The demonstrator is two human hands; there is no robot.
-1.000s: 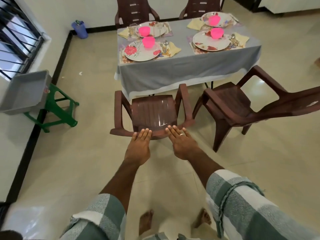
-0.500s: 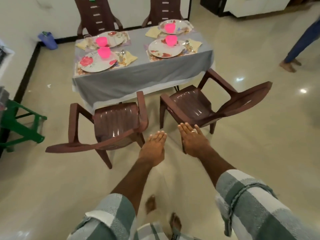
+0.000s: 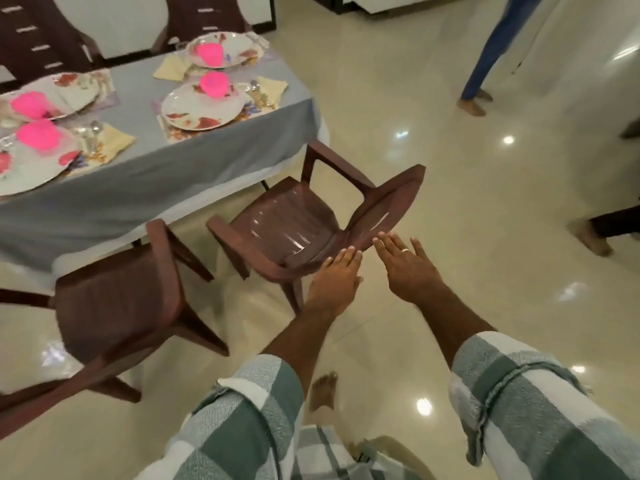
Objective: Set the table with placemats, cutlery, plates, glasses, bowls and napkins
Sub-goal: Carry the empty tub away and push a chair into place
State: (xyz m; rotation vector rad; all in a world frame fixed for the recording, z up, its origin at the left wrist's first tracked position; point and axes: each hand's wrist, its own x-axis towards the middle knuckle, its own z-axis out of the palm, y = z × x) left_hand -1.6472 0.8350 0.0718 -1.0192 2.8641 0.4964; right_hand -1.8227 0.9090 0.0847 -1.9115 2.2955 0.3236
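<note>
Left grip [image 3: 334, 284] flat and open, fingers straight, fingertips at the back edge of the right brown chair [image 3: 304, 220]; touching or just short, hard to tell. Right grip [image 3: 410, 268] likewise open, fingers spread, a ring on one finger, near the tilted backrest, contact unclear. Nothing held in either.

Upper left of the frame: surface [image 3: 194, 168] under a grey cloth, laid with floral plates [image 3: 202, 105], pink bowls [image 3: 214, 84], yellow napkins [image 3: 273, 85] and cutlery [image 3: 255, 90] on placemats [image 3: 173, 131]. Left edge cuts off the nearest plate [image 3: 31, 168] and part of the left settings. Glasses too blurred to make out. Cutlery only a glint beside the plates, pieces not separable. Far chairs [image 3: 207, 19] cropped at the top edge. Left brown chair [image 3: 121, 306] at lower left, smeared by motion, its backrest running out of the frame. Another person's legs [image 3: 495, 46] at upper right, body cut off; a further foot [image 3: 592, 237] at the right edge.

Against half a second ago: view swung rightward, surface slid toward the upper left corner, green stool gone from sight. Both grips now at the right chair instead of hanging between the two chairs. Right chair larger and more central. Settings on the surface unchanged in arrangement.
</note>
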